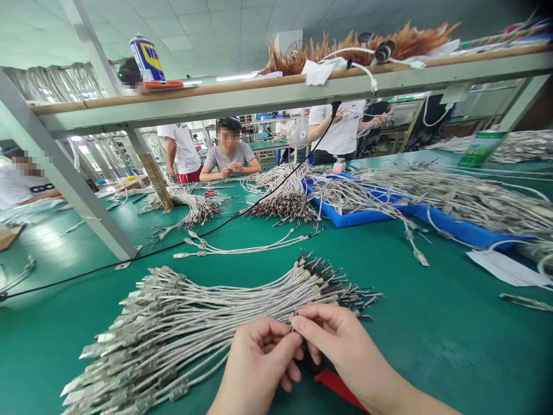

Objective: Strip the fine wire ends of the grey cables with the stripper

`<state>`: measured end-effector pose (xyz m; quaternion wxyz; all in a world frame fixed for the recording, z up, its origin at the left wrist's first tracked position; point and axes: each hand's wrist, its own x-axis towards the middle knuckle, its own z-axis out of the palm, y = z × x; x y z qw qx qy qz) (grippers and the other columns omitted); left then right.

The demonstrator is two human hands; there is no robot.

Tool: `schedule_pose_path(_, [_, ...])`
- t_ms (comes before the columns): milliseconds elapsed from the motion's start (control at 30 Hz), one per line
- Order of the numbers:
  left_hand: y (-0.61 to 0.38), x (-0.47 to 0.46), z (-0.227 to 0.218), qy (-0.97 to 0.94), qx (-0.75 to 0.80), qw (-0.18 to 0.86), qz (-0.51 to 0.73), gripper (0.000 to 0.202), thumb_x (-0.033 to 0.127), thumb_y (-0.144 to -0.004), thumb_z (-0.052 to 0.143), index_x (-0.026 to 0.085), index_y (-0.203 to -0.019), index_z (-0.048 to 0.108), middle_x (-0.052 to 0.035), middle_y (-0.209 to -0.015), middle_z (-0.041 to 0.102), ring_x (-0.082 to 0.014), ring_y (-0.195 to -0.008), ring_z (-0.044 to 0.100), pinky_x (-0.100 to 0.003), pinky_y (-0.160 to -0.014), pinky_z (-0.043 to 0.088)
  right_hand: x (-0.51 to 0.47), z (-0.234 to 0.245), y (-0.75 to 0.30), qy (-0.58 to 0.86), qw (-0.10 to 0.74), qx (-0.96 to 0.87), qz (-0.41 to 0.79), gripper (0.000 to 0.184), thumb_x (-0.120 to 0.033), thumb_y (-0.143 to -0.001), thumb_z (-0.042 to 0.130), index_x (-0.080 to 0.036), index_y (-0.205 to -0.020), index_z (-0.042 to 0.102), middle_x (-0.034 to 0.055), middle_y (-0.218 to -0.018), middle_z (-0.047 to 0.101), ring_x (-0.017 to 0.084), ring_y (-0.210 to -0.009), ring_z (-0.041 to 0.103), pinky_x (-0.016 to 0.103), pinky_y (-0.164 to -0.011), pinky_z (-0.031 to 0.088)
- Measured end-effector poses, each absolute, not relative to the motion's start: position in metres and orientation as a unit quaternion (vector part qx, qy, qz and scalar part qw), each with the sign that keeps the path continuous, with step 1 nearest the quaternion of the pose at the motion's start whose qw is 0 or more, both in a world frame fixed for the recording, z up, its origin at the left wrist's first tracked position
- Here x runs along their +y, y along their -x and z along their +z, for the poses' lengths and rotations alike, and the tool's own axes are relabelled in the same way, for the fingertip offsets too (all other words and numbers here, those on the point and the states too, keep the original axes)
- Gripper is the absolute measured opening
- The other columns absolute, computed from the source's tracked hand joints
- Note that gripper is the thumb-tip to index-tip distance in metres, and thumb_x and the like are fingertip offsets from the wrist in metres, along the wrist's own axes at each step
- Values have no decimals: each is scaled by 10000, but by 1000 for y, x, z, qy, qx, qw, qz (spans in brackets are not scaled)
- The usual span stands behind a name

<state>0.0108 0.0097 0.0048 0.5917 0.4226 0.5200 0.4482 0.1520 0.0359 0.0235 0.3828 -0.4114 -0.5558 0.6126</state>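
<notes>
In front of me lies a large fanned bundle of white USB cables (242,305), metal plugs at the left and dark stripped wire ends at the right. At its near edge, my left hand (268,351) is closed, thumb and fingers pinching the thin end of a cable. My right hand (330,334) pinches the same small wire end from the other side, fingertips almost touching the left ones. Most of that cable is hidden by my fingers. Under my right wrist a red tool handle (339,387) shows on the green table; its other end is covered.
Loose cables (246,249) lie beyond the bundle. Blue trays (345,217) heaped with cables stand farther right. A black cord (108,266) crosses the table. A metal shelf frame (259,106) spans overhead, carrying a spray can (147,57). A seated person (230,155) works opposite; others stand behind.
</notes>
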Motion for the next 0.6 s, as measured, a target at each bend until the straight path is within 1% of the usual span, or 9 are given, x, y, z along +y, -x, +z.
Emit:
schedule_pose_path(67, [-11, 9, 6, -434, 530, 571, 454, 361, 452, -703, 753, 130, -685, 590, -27, -586, 633, -81, -396, 496, -160, -347, 357, 35, 21, -152, 413, 395, -519, 636, 345, -475, -789, 682, -159, -663, 621, -25, -501, 517, 119, -475, 425, 248, -497, 325])
schedule_pose_path(100, [-11, 9, 7, -439, 532, 554, 465, 342, 431, -708, 751, 135, -675, 582, -21, -583, 626, -82, -413, 495, -163, -366, 366, 34, 20, -151, 412, 401, -495, 652, 338, -470, -783, 694, -161, -672, 616, -33, -492, 502, 114, -473, 417, 244, -500, 321])
schedule_pose_path(200, [-13, 7, 11, -454, 523, 513, 507, 299, 383, -723, 743, 144, -641, 583, -18, -586, 612, -108, -525, 538, -186, -495, 442, 33, 18, -151, 399, 415, -434, 693, 335, -453, -755, 741, -164, -671, 595, -50, -491, 464, 104, -476, 388, 234, -500, 317])
schedule_pose_path(267, [-14, 6, 14, -460, 515, 506, 517, 273, 370, -738, 733, 145, -651, 605, -24, -609, 615, -129, -584, 556, -202, -554, 462, 33, 19, -151, 394, 425, -415, 702, 334, -439, -744, 762, -165, -663, 589, -49, -504, 455, 104, -487, 379, 230, -495, 318])
schedule_pose_path(467, [-14, 1, 18, -472, 498, 489, 538, 240, 373, -800, 680, 150, -722, 638, -18, -638, 605, -128, -593, 527, -201, -556, 435, 31, 22, -149, 379, 434, -423, 699, 311, -411, -761, 764, -166, -654, 606, -47, -503, 445, 102, -480, 372, 226, -487, 315])
schedule_pose_path(600, [-14, 0, 17, -461, 479, 502, 554, 233, 365, -822, 656, 150, -734, 637, -15, -636, 608, -121, -593, 519, -192, -553, 424, 31, 18, -148, 374, 432, -445, 690, 302, -419, -776, 759, -164, -671, 636, -48, -488, 446, 103, -471, 388, 228, -482, 326])
